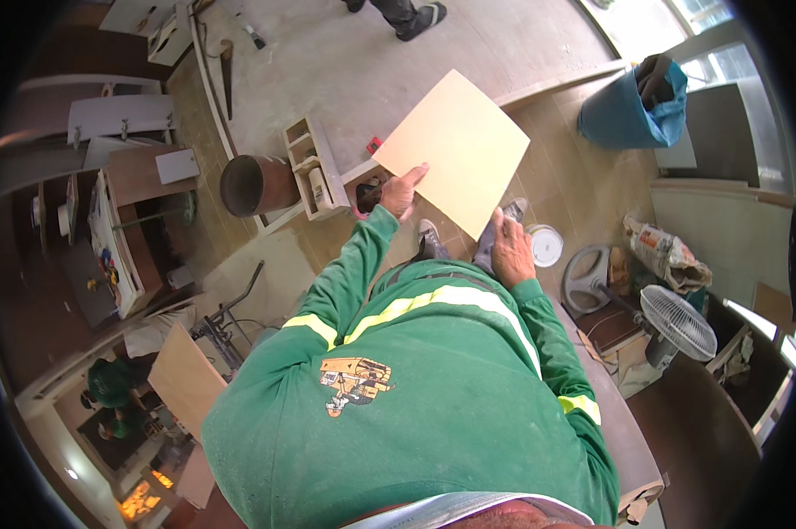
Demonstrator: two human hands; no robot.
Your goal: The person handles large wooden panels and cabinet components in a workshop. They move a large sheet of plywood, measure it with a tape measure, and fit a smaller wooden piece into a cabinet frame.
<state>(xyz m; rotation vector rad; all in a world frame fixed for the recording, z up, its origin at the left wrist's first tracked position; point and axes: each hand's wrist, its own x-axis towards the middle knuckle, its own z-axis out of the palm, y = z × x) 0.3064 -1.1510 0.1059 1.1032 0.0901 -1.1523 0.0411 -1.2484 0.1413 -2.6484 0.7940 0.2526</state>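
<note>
A thin, square, cream-coloured board (455, 150) is held out in front of me, tilted so that one corner points away. My left hand (401, 194) grips its left edge, thumb lying on top and the other fingers out of sight beneath. At the board's near right edge, close to the nearest corner, my right hand (511, 249) is closed with its fingertips against the edge; part of its grip is hidden. Both forearms are in green sleeves with yellow reflective bands.
Ahead lies a large grey work surface (327, 79) with a brush (255, 37) on it; a person's shoe (422, 21) shows at its far side. A wooden tool box (314, 172) and brown bin (248, 185) stand left. Rightward are a blue bin (618, 110), white-lidded bucket (545, 245) and fan (676, 322).
</note>
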